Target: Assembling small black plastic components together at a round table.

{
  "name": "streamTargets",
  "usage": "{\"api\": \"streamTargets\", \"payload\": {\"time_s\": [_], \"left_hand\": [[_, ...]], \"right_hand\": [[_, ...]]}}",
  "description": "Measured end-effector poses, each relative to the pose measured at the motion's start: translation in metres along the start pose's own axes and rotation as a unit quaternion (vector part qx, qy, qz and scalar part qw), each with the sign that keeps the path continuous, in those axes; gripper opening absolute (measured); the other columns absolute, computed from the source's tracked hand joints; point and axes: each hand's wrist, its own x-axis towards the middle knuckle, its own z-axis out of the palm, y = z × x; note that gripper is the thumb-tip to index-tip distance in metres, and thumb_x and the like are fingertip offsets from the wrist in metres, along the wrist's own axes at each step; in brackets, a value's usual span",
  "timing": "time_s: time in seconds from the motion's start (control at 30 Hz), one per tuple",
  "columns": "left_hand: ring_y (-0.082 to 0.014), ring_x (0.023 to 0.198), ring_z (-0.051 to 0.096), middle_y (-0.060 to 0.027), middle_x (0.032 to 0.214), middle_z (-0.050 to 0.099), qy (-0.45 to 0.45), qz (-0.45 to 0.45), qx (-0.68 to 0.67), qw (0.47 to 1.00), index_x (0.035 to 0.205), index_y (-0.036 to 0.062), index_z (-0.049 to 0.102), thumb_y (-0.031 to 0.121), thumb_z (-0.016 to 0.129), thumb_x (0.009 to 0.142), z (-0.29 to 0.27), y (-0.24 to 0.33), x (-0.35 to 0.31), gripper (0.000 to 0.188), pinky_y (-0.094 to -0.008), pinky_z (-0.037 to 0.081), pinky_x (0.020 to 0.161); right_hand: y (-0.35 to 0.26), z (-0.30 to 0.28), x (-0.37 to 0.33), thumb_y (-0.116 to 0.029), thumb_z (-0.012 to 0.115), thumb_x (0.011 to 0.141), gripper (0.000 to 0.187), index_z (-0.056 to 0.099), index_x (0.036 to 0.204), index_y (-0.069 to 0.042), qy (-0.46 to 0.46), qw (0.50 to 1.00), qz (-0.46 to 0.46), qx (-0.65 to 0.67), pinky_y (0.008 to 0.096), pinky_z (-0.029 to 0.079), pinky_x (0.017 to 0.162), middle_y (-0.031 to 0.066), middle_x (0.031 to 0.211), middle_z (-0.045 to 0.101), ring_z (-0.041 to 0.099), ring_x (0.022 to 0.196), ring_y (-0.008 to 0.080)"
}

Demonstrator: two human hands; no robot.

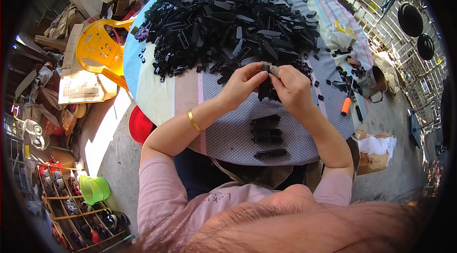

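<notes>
My left hand [243, 84] and my right hand [293, 88] meet over the near side of the round table. Both pinch a black plastic part [264, 92] between thumbs and fingers; its exact kind is partly hidden by them. Pale wraps cover some fingertips. Just beyond rises a big heap of black plastic pieces [214, 19], long flat ones mixed with small ones. Closer to me, several black elongated parts [267, 134] lie in a short column on the dotted tablecloth [223, 134].
Right of the heap are scattered small black bits [340, 84], an orange-handled tool [346, 106], a metal mug [376, 81] and a white-yellow packet [343, 34]. A yellow chair [102, 48] and red stool [139, 124] stand at the left. A paper bag [373, 155] sits lower right.
</notes>
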Motion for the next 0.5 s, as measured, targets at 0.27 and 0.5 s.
{"api": "streamTargets", "payload": {"time_s": [0.27, 0.5], "left_hand": [[-0.0108, 0.065, 0.055, -0.0077, 0.077, 0.059, 0.097, 0.058, 0.097, 0.989, 0.109, -0.001, 0.052, 0.018, 0.046, 0.093, 0.017, 0.001, -0.008, 0.025, -0.0229, 0.045, 0.058], [-0.022, 0.059, 0.056, -0.0156, 0.068, 0.056, 0.054, 0.064, 0.305, 0.949, 0.095, -0.0039, 0.055, 0.019, 0.047, 0.092, 0.013, 0.019, -0.01, 0.025, -0.0322, 0.044, 0.057]], "right_hand": [[-0.005, 0.005, -0.003, -0.005, 0.055, 0.079, 0.007, 0.05, 0.079, 0.0, -0.053, 0.994, -0.022, -0.096, 0.0339, 0.047, 0.056, 0.0133, 0.075, 0.052, 0.056, 0.065, 0.0283], [0.001, 0.007, -0.01, -0.01, 0.051, 0.08, 0.01, 0.047, 0.075, -0.002, -0.168, 0.963, -0.038, -0.206, 0.0313, 0.048, 0.052, 0.0111, 0.071, 0.051, 0.057, 0.062, 0.0235]]}}
